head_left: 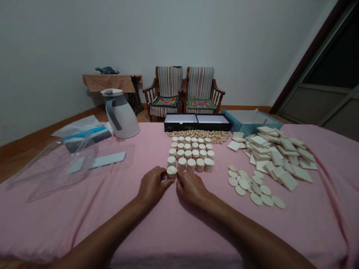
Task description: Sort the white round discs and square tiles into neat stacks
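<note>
A short stack of pale round discs (171,172) stands at the near left of the rows of disc stacks (191,164). My left hand (153,184) grips this stack from its left side, thumb and forefinger against it. From the right, my right hand (191,186) has its curled fingers pressed against the same stack. Several rows of similar stacks stand just beyond my hands. To the right, loose round discs (256,188) lie scattered on the pink cloth (157,239).
Pale square tiles (277,153) are heaped at the right, near a blue box (249,121). Small wooden beads (200,135) lie before a black two-part box (198,125). A white jug (122,117), a blue-and-white packet (86,138) and clear plastic packaging (56,168) are at the left.
</note>
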Demonstrator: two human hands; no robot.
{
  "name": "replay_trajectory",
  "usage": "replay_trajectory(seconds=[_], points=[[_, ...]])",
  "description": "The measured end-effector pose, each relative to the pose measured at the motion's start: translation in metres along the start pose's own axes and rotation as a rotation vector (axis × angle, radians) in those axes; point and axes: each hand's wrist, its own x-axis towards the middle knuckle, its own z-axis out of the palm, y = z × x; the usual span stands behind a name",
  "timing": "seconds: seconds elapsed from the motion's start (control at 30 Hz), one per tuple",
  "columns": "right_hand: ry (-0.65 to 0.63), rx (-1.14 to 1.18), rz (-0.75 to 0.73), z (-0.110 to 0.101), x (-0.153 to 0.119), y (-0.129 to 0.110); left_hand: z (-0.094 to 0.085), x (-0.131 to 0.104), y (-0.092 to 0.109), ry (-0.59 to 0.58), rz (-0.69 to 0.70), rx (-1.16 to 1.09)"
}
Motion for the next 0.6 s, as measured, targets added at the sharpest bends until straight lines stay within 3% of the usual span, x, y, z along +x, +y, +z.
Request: replay_trajectory(seconds=[0.1, 0.23, 0.37, 0.43, 0.5, 0.6], points=[[0.048, 0.023, -0.017, -0.013, -0.005, 0.009, -0.005, -0.002, -0.002, -0.004, 0.013, -0.024], [0.213, 0.091, 0.027, -0.041, -0.013, 0.043, -0.022, -0.006, -0.005, 0.088, 0.043, -0.012], [0.457, 0.085, 0.018, -0.057, -0.013, 0.084, -0.033, -0.012, 0.005, 0.182, 0.249, -0.008], [0.486, 0.062, -0.047, -0.059, -0.011, 0.096, -0.029, -0.017, 0.018, 0.126, 0.389, -0.036], [0.459, 0.041, -0.093, -0.057, -0.009, 0.100, -0.020, -0.023, 0.034, -0.031, 0.510, -0.033], [0.409, 0.007, -0.091, -0.053, -0.008, 0.098, -0.003, -0.028, 0.053, -0.179, 0.563, 0.018]])
